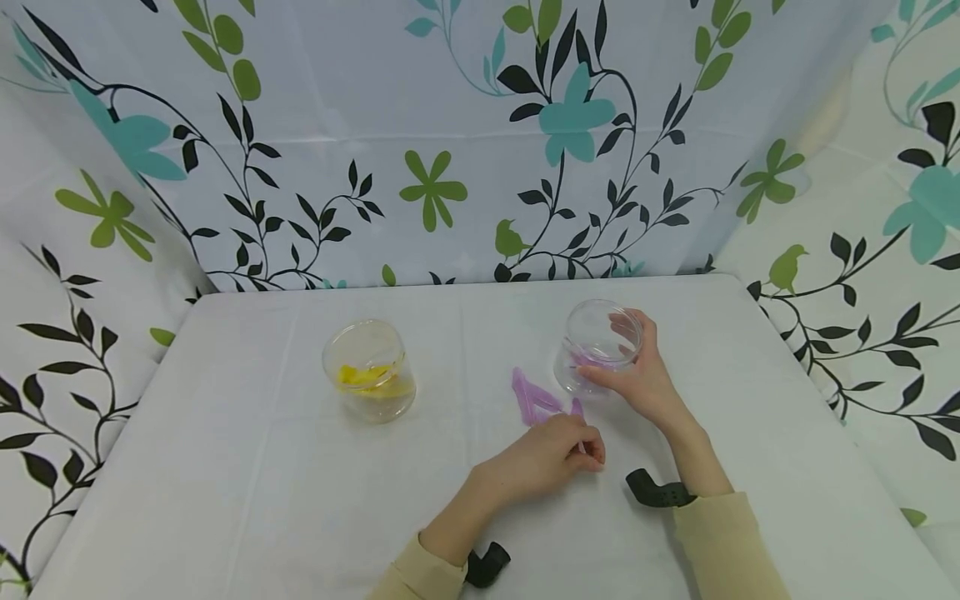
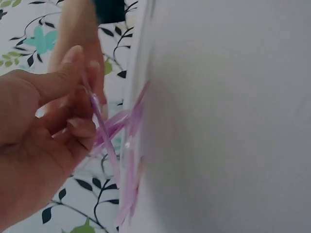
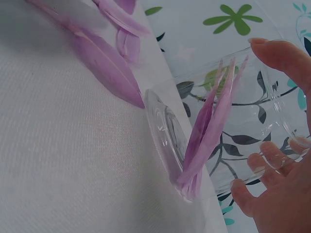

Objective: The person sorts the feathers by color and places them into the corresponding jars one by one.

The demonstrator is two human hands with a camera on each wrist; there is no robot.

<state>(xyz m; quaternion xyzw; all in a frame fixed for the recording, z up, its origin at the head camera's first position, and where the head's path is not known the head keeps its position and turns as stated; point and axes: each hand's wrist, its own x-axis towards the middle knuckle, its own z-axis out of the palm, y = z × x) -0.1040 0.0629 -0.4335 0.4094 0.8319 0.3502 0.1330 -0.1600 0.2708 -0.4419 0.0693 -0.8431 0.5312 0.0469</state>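
Note:
My right hand point(image 1: 637, 379) grips a clear glass jar point(image 1: 572, 367) from its right side, thumb and fingers spread around it. Several purple feathers point(image 3: 209, 131) stand inside that jar, seen through its wall in the right wrist view. Just in front and to its left, my left hand point(image 1: 543, 458) pinches the thin end of a purple feather point(image 2: 103, 124) between thumb and fingers. More purple feathers point(image 1: 531, 398) lie loose on the white tabletop beyond the left hand, close to the jar's base.
To the left stands a second clear glass jar point(image 1: 393, 396) with yellow feathers point(image 1: 366, 377) in it. A white cloth covers the table point(image 1: 247, 467). Patterned curtains point(image 1: 450, 108) with leaves and flowers hang behind the table and along both sides.

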